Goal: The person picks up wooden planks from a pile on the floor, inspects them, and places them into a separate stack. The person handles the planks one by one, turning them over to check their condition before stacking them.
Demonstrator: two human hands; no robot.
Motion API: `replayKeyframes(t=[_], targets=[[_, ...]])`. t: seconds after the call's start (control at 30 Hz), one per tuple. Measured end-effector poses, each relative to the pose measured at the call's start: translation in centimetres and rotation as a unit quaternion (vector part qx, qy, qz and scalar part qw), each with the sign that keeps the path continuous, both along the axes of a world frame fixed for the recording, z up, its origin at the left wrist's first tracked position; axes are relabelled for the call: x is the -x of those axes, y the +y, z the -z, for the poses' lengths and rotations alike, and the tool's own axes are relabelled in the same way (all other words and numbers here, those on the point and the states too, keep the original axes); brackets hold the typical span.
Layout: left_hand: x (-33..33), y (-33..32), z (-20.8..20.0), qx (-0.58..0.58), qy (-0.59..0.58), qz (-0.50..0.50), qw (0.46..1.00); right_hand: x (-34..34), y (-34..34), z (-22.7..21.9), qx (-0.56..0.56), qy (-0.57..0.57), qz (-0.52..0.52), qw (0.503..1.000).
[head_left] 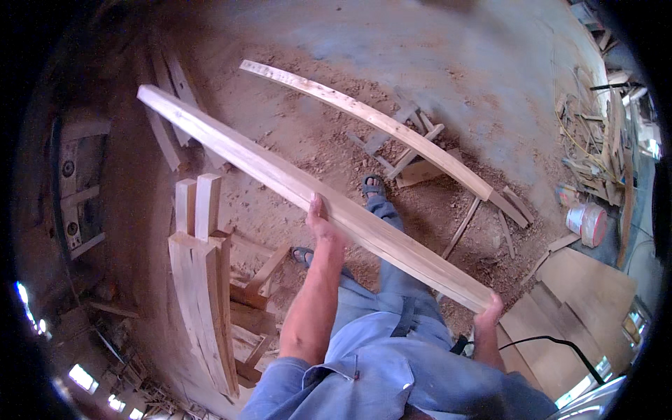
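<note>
A long squared wooden beam point(280, 175) slants across in front of me, from far left to near right, held off the ground. My left hand point(323, 222) grips it near its middle, thumb up along the near side and the other fingers hidden. At the near right end, my right hand point(488, 315) is closed around the beam's end. Beyond it, a second long beam point(371, 115) rests on a low wooden sawhorse point(416, 150). To my left stands a stack of thick timbers point(199, 301), with shorter squared pieces point(208, 199) showing at its far end.
Wood shavings point(280, 105) cover the floor around my sandalled feet point(373, 185). Several boards point(168, 133) lie at the far left. On the right are a white and red bucket point(593, 225), a heap of scrap wood point(595, 140) and flat sheets point(588, 287). A black cable point(560, 339) curves near my right arm.
</note>
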State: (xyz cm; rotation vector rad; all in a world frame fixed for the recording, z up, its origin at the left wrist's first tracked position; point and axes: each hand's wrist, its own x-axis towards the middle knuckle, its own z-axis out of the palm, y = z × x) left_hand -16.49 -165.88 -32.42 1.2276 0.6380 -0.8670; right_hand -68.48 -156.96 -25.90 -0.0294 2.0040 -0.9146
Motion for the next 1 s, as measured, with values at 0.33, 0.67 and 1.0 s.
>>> replayKeyframes(t=[0.33,0.67,1.0], targets=[[0.5,-5.2,8.7,-0.113,0.088,0.303,0.942,-3.4,-6.0,6.1,-0.066,-0.006,0.022,0.998],[-5.6,13.8,7.0,-0.166,-0.037,0.393,0.903,9.6,-16.9,23.2,0.005,-0.019,-0.021,1.0],[-1.1,22.8,-1.3,-0.292,0.033,0.414,0.862,-2.7,-21.3,25.9,-0.029,0.029,-0.128,0.991]])
